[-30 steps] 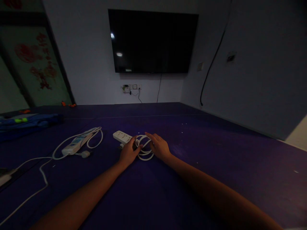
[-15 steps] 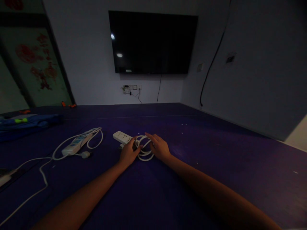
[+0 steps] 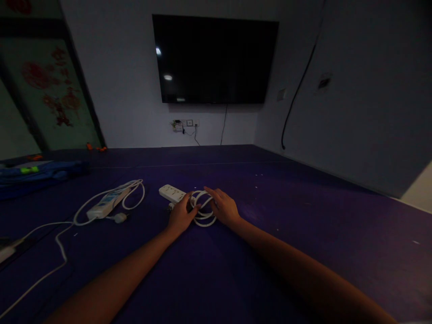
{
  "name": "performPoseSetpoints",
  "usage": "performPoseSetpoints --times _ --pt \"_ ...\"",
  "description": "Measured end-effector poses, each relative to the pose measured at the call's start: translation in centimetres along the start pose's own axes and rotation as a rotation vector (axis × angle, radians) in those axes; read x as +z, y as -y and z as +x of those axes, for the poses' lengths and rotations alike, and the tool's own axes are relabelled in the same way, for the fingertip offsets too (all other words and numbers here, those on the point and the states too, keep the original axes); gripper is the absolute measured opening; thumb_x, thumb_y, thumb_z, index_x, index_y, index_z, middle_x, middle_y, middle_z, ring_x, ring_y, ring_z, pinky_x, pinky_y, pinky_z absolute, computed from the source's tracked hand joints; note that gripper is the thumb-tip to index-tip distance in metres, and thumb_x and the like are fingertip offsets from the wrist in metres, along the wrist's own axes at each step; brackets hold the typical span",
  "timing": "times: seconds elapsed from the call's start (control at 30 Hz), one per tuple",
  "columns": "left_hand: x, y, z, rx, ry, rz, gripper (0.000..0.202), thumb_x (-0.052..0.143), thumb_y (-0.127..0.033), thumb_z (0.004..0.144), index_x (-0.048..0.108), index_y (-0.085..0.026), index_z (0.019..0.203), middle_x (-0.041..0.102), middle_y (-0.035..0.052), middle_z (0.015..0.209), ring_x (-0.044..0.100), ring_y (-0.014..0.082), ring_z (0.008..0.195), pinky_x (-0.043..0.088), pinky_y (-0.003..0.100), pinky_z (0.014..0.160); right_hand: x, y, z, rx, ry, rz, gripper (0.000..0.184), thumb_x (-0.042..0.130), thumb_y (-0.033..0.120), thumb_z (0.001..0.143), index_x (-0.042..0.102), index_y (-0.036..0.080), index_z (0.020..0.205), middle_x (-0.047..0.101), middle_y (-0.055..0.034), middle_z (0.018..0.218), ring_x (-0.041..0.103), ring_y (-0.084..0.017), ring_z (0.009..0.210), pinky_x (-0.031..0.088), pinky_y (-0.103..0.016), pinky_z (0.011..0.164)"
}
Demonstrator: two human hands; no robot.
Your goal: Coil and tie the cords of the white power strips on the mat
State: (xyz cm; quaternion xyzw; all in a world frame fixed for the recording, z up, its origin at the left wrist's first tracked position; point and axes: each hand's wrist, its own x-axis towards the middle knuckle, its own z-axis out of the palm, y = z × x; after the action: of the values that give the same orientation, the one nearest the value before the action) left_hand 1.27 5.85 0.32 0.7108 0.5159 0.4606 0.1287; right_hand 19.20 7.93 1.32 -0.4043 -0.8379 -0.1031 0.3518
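Left fingers (image 3: 194, 210) closed on coiled white cord (image 3: 204, 225); right fingers (image 3: 210, 192) part-curled, touching it, grip unclear.

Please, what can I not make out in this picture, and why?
Head view: one end of the center power strip, hidden by the left hand.
Head view: part of the coiled cord, hidden by the right hand.
Head view: blue markings on the other power strip, too small and blurred.
Head view: white object, cut by left edge.
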Motion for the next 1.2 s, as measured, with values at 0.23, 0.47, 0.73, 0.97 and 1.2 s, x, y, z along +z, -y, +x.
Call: performPoseSetpoints --times 0.23,0.47,0.73,0.97,1.2 --pt "-0.08 -0.19 -0.06 0.004 0.007 -0.025 0.046 0.055 -0.037 0.077 0.046 -0.02 0.118 0.066 0.0054 0.096 0.062 0.0197 0.086 0.048 0.031 0.077 -0.07 0.09 0.02 0.0 -0.015 0.011 0.046 0.038 0.014 0.083 0.039 0.023 0.128 0.055 -0.0047 0.092 0.052 -0.016 0.085 0.044 -0.027 0.075" --pt "-0.01 -0.19 -0.05 -0.008 0.006 -0.025 0.047 0.056 -0.039 0.076 0.046 -0.019 0.118 0.065 0.0065 0.098 0.062 0.0201 0.087 0.048 0.031 0.076 0.02 -0.01 -0.04 0.001 -0.008 0.01 0.047 0.038 0.014 0.083 0.04 0.023 0.129 0.055 -0.0048 0.091 0.052 -0.016 0.084 0.043 -0.027 0.074" --pt "0.03 0.14 0.04 0.008 0.02 -0.024 0.047 0.055 -0.038 0.077 0.045 -0.019 0.119 0.064 0.0075 0.102 0.061 0.0205 0.091 0.047 0.033 0.079 0.12 -0.07 0.0 -0.011 -0.012 0.003 0.047 0.039 0.014 0.083 0.04 0.022 0.129 0.055 -0.005 0.091 0.051 -0.016 0.083 0.043 -0.026 0.074" --pt "-0.06 0.12 0.04 0.002 0.027 -0.03 0.048 0.056 -0.039 0.077 0.045 -0.019 0.119 0.065 0.0071 0.099 0.062 0.02 0.087 0.047 0.032 0.077 0.22 -0.15 0.04 -0.003 0.001 -0.013 0.048 0.039 0.016 0.084 0.036 0.025 0.131 0.055 -0.0052 0.094 0.051 -0.016 0.085 0.043 -0.026 0.073" --pt "-0.07 0.27 0.06 0.011 0.015 -0.01 0.048 0.055 -0.039 0.077 0.046 -0.019 0.119 0.065 0.0081 0.1 0.062 0.0203 0.088 0.047 0.032 0.077 0.26 -0.24 -0.04 -0.015 -0.01 0.017 0.049 0.039 0.015 0.084 0.035 0.024 0.132 0.054 -0.0056 0.095 0.051 -0.016 0.086 0.043 -0.027 0.074"
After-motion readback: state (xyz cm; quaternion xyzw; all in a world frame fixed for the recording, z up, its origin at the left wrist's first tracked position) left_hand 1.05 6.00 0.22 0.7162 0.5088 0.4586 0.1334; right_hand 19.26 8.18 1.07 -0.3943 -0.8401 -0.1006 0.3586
